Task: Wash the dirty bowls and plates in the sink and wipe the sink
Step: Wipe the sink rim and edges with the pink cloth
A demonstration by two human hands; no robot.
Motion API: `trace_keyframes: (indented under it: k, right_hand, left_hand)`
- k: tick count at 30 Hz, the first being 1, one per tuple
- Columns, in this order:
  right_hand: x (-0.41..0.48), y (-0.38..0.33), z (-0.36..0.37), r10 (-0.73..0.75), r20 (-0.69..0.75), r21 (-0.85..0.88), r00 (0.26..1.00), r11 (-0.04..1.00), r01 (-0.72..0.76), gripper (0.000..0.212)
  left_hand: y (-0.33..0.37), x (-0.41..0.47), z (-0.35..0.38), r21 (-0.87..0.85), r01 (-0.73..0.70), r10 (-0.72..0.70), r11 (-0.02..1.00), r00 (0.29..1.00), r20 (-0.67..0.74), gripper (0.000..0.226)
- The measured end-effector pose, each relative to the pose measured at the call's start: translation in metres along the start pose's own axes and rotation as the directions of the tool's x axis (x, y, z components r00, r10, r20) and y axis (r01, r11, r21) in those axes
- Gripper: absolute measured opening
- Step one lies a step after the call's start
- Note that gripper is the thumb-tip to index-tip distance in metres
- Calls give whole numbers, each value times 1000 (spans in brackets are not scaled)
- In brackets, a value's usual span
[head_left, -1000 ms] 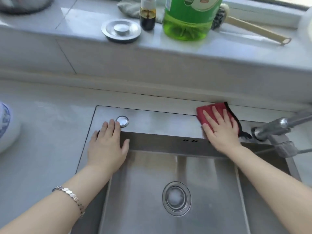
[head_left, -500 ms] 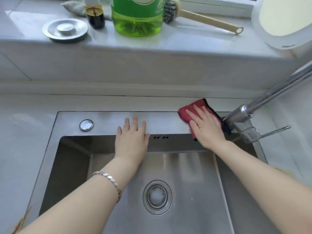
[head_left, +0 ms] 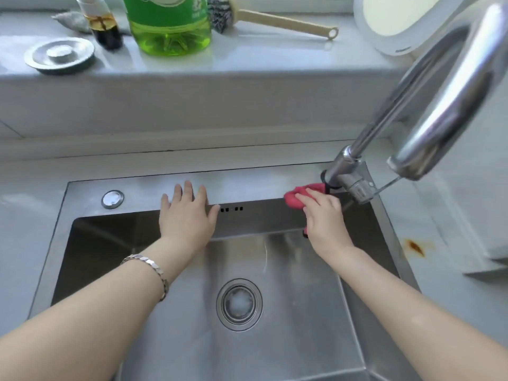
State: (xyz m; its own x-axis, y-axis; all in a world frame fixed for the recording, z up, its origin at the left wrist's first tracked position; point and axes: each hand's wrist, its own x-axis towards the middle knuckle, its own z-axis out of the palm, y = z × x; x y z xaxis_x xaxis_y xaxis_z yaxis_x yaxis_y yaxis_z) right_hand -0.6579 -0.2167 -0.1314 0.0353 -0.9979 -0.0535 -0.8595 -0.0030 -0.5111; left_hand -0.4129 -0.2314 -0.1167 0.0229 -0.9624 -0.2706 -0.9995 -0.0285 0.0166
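Moved to the faucet (head_left: 347, 165) at 2 o'clock, right grip (head_left: 324, 218) pinches the cloth (head_left: 293, 199), left grip (head_left: 187, 215) spread; wipe closely round its base.

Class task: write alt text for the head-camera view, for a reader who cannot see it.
A person's right hand holds a bunched red cloth against the back rim of the steel sink by the faucet base; the left hand lies flat on that rim.
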Motion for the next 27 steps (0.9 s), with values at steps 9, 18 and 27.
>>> trace_keyframes:
  k: [9,18,27]
  right_hand:
    - [-72,70,-116,457,-225,418,861,843,-338,30]
    - [41,136,-92,41,191,-253,981,967,9,46]
    - [117,128,-87,-39,223,-356,974,927,119,47]
  left_hand:
    - [144,-12,-7,-74,-332,332,940,943,-11,56]
    - [190,1,12,-77,-185,184,980,983,-25,56]
    - [190,4,16,-98,-179,174,979,983,-57,57]
